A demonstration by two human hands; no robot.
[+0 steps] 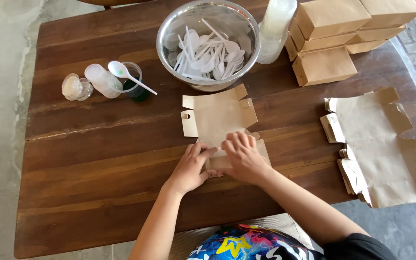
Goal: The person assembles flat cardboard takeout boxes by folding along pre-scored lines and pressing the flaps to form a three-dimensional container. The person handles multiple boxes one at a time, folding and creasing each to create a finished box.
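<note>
Left grip (pixel 192 167) and right grip (pixel 240 155) both press flat, fingers spread, on the unfolded brown box (pixel 217 118). Nothing's actually clasped. It lies on the bench (pixel 97 159).

This looks like a food-packing spot at a small eatery or takeaway stall, set up on a dark, worn wooden plank surface (pixel 97 159) over a bare grey concrete floor (pixel 1 120). At twelve o'clock stands a round shiny steel bowl (pixel 208 43) heaped with white plastic spoons (pixel 205 53), with a stack of clear plastic cups (pixel 275 31) just beside it and folded brown cardboard meal boxes (pixel 333 41) piled at one o'clock. Flat, unfolded brown cardboard box blanks (pixel 381 144) lie stacked at three o'clock, and small clear plastic sauce cups with lids (pixel 102 82) sit at ten o'clock, all supplies for portioning meals in bulk.
</note>
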